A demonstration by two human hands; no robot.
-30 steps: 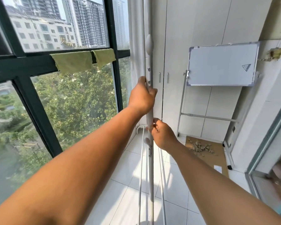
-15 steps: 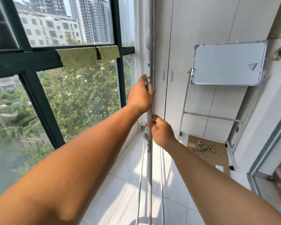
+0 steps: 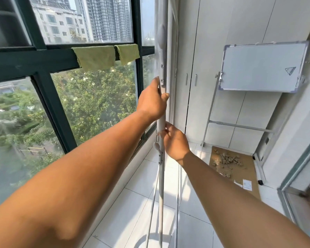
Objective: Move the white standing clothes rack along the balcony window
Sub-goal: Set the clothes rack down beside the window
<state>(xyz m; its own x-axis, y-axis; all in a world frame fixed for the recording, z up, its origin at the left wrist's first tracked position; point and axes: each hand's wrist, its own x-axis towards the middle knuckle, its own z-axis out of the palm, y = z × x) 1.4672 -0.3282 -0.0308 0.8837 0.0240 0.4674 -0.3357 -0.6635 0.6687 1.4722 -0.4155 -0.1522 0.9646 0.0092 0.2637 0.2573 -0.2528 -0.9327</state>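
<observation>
I see both my hands on the rack, a white upright pole standing just inside the window. My left hand is clenched around the pole, thumb up along its near side and fingers wrapped behind, just below two screws in a white bracket. My right hand grasps the same pole lower down, directly beneath the left, fingers curled round it from the right. The two hands are close, with a short bare stretch of pole between them.

The rack stands upright or nearly so. Its pole runs from the top edge down to the tiled floor, where thin white rods slant out from it toward a round pale shape at the bottom edge; I cannot tell how that base is built. A small white clip sits on the pole just below my right hand.

Left of the rack, two green cloths hang over the dark window frame. Right of the rack are white cabinet doors with slim handles. Further right of the rack, a whiteboard on a stand leans near the wall, and below it a cardboard sheet on the floor carries a small pile of pale lumps.
</observation>
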